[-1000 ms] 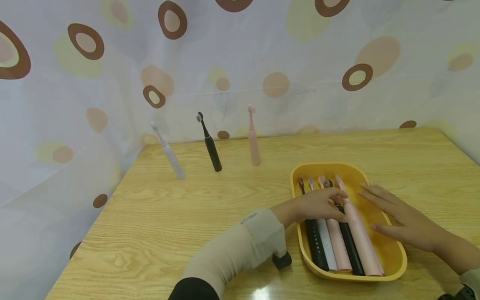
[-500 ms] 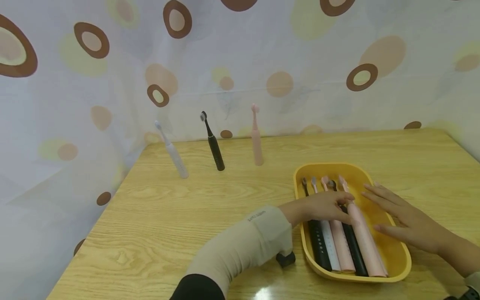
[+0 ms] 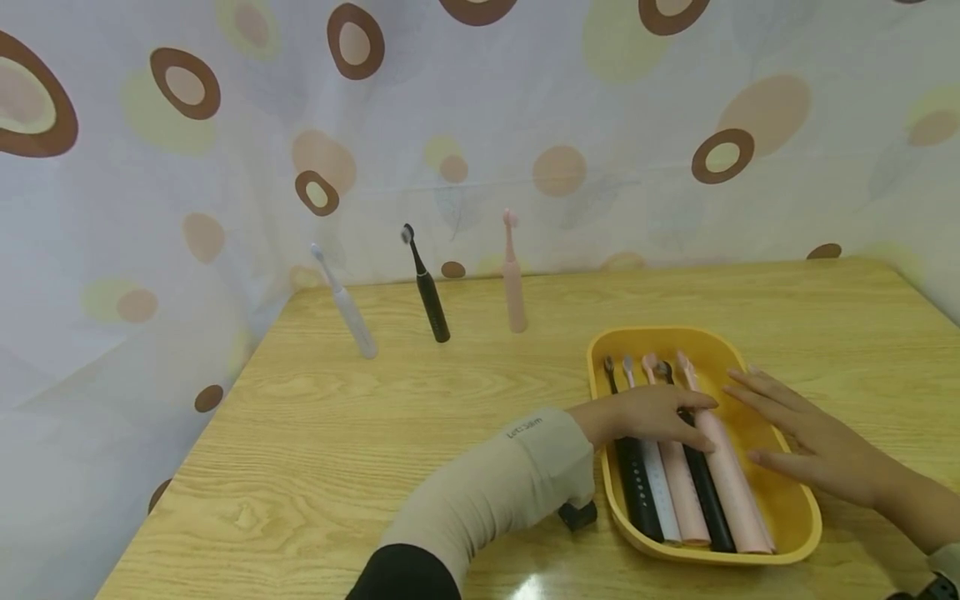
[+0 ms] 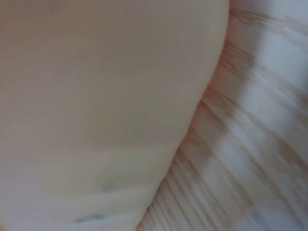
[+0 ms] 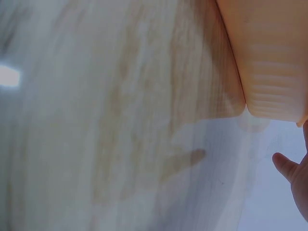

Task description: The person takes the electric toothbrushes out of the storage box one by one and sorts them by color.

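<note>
In the head view, several electric toothbrushes lie side by side in a yellow tray (image 3: 808, 533). From the left they are a black toothbrush (image 3: 639, 492), a white toothbrush (image 3: 660, 493), a pink toothbrush (image 3: 684, 496), a second black toothbrush (image 3: 710, 500) and, rightmost, another pink toothbrush (image 3: 731, 483). My left hand (image 3: 651, 417) reaches across them, its extended fingertips and thumb over the rightmost pink one; contact is hard to tell. My right hand (image 3: 817, 446) spreads straight fingers over the tray's right rim and holds nothing. The right wrist view shows part of that hand beside the tray (image 5: 276, 62).
Behind, a white toothbrush (image 3: 351, 318), a black toothbrush (image 3: 431, 304) and a pink toothbrush (image 3: 513, 292) stand upright on the wooden table (image 3: 300, 483). A spotted cloth (image 3: 480, 108) hangs along the back and left. The left wrist view shows mostly sleeve (image 4: 96, 96).
My left hand has slid slightly right over the toothbrushes, and its fingers have straightened from a more bent pose. My right hand stays by the rim. The head view has shifted a little.
</note>
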